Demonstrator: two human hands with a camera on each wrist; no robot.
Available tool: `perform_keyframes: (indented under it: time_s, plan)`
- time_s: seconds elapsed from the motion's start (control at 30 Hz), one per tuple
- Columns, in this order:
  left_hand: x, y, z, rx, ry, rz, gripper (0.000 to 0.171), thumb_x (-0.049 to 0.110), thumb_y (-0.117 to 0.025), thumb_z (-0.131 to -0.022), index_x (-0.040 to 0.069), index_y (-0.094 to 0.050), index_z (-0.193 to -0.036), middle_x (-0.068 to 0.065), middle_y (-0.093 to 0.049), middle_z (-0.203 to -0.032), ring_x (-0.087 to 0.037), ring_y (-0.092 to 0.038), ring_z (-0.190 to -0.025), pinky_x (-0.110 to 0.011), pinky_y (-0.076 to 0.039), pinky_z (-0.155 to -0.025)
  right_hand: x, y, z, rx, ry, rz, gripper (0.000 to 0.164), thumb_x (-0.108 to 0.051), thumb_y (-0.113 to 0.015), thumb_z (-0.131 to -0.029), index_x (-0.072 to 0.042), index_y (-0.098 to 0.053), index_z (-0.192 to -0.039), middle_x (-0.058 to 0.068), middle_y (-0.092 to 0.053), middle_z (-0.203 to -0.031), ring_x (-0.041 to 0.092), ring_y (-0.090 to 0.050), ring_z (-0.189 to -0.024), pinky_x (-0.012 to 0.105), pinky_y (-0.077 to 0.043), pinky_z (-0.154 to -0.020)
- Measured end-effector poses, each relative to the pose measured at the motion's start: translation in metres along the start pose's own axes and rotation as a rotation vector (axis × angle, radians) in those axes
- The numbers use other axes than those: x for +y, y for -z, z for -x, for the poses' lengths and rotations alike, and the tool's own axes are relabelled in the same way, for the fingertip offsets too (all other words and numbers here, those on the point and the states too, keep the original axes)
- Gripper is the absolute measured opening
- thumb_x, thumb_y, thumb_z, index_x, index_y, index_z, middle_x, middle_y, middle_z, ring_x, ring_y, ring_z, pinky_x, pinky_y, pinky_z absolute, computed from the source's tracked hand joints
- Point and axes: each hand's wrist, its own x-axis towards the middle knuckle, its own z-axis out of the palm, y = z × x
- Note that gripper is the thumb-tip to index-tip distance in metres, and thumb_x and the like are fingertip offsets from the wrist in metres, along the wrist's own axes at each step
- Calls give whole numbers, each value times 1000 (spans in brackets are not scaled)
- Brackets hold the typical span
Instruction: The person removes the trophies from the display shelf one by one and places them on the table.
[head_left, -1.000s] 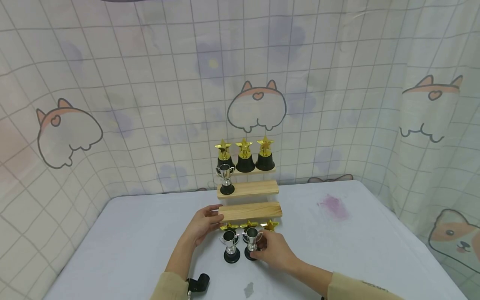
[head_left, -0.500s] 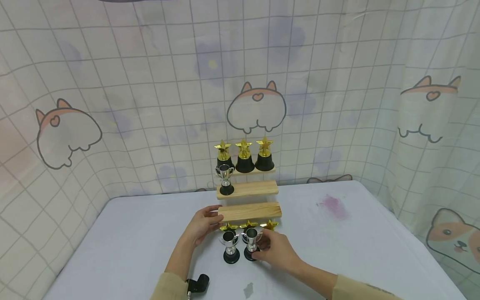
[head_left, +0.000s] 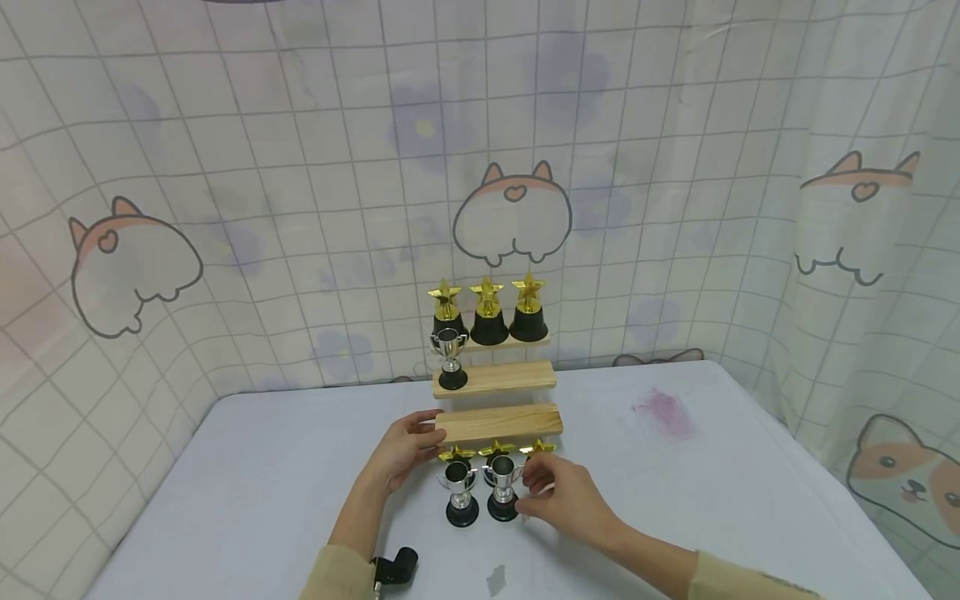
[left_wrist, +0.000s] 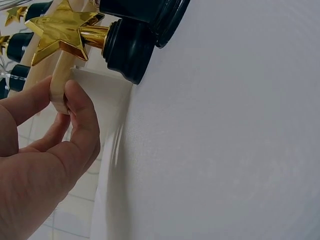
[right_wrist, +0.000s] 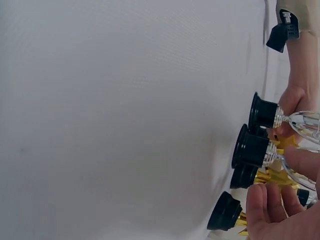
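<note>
My left hand [head_left: 403,448] pinches the left end of the lowest wooden shelf plank [head_left: 501,423] between thumb and fingers; the left wrist view shows the plank's end [left_wrist: 59,92] in that grip. Two silver trophy cups [head_left: 459,487] with black bases stand upright side by side in front of the rack. Just right of the right-hand cup [head_left: 502,482] is my right hand [head_left: 572,500], fingers loosely bent, with a small gap to the cup in the head view. Behind the cups, gold star trophies [head_left: 537,448] are partly hidden by them and my right hand.
On the middle plank [head_left: 517,377] another silver trophy cup [head_left: 450,358] stands at the left end. Three gold star trophies [head_left: 489,312] line the top plank. A black device [head_left: 397,567] sits at the left wrist. A patterned curtain [head_left: 300,208] hangs behind the white table [head_left: 675,500].
My right hand has let go of the right-hand silver cup and drawn slightly to the right. The cup stays where it was, and my left hand keeps its grip on the plank.
</note>
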Motion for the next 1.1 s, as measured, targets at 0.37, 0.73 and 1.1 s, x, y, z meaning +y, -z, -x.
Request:
perform_keyframes:
  time_s: [0.37,0.73,1.1]
  plan:
    - [-2,0,-1,-5,-1,15,52,3,-70,-96,-5,-51,-144,-23,-53,-124,-25,-66,-98,-36,-60,-90,0,18,-4,11,39,104,21,1,-80,-85,-2,-67,-101,7,-68,-95,19,-66,-86,25,-58,-73]
    - [-1,-1,2,-9,10,28,54,5,-70,-97,-5,-49,-146,-23,-53,-126,-25,-65,-100,-36,-59,-90,-10,38,-25,76,49,76,11,-3,-75,-91,-6,-69,-100,-2,-68,-93,16,-66,-88,27,-58,-74]
    - [-2,1,0,-12,11,40,53,3,-70,-96,-6,-49,-145,-24,-55,-125,-25,-66,-99,-34,-60,-89,-34,42,-58,115,23,45,14,-8,-73,-95,-3,-68,-107,1,-68,-99,19,-65,-94,33,-57,-84]
